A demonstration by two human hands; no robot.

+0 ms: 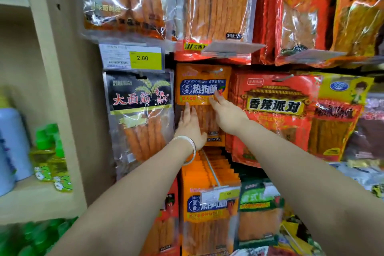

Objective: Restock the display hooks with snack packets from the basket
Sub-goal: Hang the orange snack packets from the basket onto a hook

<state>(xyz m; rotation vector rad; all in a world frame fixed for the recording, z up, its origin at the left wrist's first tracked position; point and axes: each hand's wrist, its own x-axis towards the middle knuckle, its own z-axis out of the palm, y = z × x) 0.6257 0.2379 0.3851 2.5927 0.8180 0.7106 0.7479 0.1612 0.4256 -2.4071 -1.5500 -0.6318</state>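
One orange snack packet point(202, 85) hangs flat against the display with two hands on it. The left hand point(190, 124) presses its clear lower half, fingers straight and close together. The right hand point(225, 114) lays straight, slightly spread fingers on the label band, tips near the packet's right edge. One white bracelet point(190, 144) circles the left wrist. Just left of the left fingers hangs one black packet point(141, 110). Just right of the right fingers hangs a stack of red packets point(274, 110), too tightly packed to count. Above the fingers, to the left, sits one yellow price tag point(143, 58) reading 2.00. Below both wrists one hook point(210, 167) carries a dense row of orange packets point(207, 214), with one green packet point(259, 212) beside them.
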